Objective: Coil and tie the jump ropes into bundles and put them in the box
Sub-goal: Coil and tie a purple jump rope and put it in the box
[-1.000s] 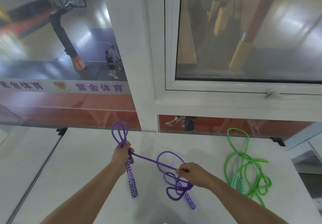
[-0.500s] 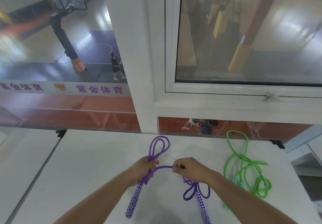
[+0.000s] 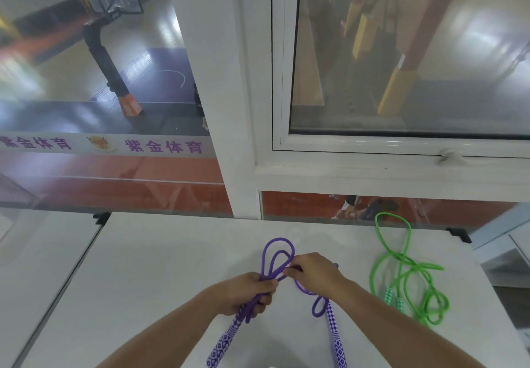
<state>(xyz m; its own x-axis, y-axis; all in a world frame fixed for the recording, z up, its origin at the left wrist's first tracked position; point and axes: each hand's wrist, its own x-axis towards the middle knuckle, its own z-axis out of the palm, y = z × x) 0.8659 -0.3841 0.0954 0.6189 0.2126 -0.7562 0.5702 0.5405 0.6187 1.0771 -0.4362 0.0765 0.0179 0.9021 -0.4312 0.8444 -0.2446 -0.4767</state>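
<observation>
A purple jump rope [image 3: 277, 256] is gathered over the white table [image 3: 160, 267]. My left hand [image 3: 246, 291] grips its folded loops, which stick up behind the fist. One patterned purple handle [image 3: 222, 344] hangs below that hand. My right hand [image 3: 314, 274] pinches a strand right beside the loops, and the second purple handle [image 3: 336, 336] trails down under it. A green jump rope [image 3: 407, 270] lies loose on the table's right side, its green handles side by side. No box is in view.
A white window frame [image 3: 238, 138] and glass stand directly behind the table's far edge. A second white table [image 3: 34, 253] adjoins on the left across a narrow gap. The table's right edge drops off near the green rope.
My right hand has moved left and up with the strand until it meets the loops held by my left hand. The slack between my hands has shortened, and both handles now hang lower.
</observation>
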